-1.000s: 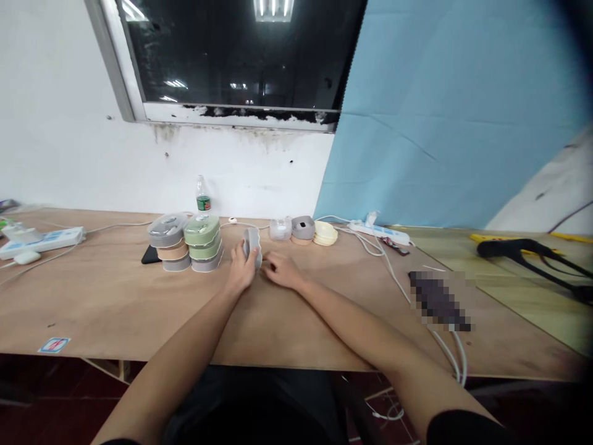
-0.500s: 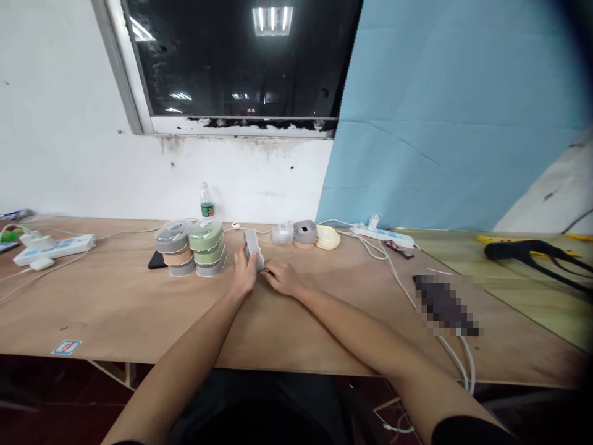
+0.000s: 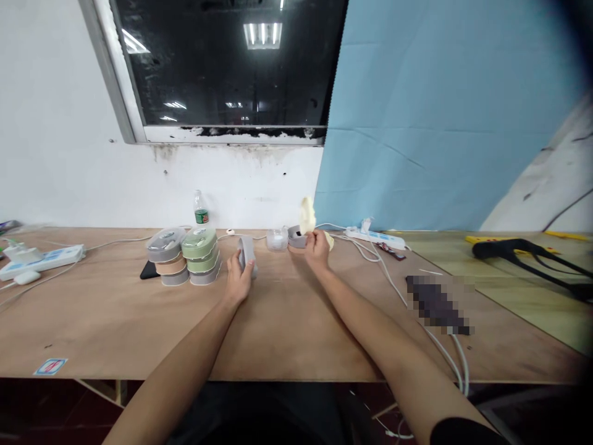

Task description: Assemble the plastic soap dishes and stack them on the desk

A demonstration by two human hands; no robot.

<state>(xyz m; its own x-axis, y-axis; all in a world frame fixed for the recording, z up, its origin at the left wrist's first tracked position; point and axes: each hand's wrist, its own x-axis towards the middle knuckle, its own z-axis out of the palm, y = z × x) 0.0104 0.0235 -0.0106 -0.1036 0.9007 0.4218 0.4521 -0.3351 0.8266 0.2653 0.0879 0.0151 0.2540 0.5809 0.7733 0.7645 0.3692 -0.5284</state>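
My left hand [image 3: 238,281] grips a grey plastic box part [image 3: 251,254] with a wavy edge, tilted on its side just above the table. My right hand [image 3: 317,250] pinches a cream plastic piece [image 3: 306,214] with a scalloped rim and holds it up. Behind that hand sits a grey oval box part [image 3: 295,234] on a peach one, partly covered. More cream plastic [image 3: 330,241] peeks out to the hand's right. Clear plastic lids [image 3: 277,239] lie to the left of these. Two stacks of oval lidded boxes, one grey and peach [image 3: 167,245], one green and grey [image 3: 199,244], stand left of my left hand.
A bottle [image 3: 201,209] stands by the wall behind the stacks. A dark phone-like object [image 3: 149,270] lies beside them. Power strips [image 3: 380,237] with white cables are at both sides. A blurred dark item [image 3: 438,305] and a black-handled tool [image 3: 523,256] lie right.
My right hand has left the grey part, moved right and back, and lifted a cream piece. My left hand keeps the grey part. The view has shifted slightly.
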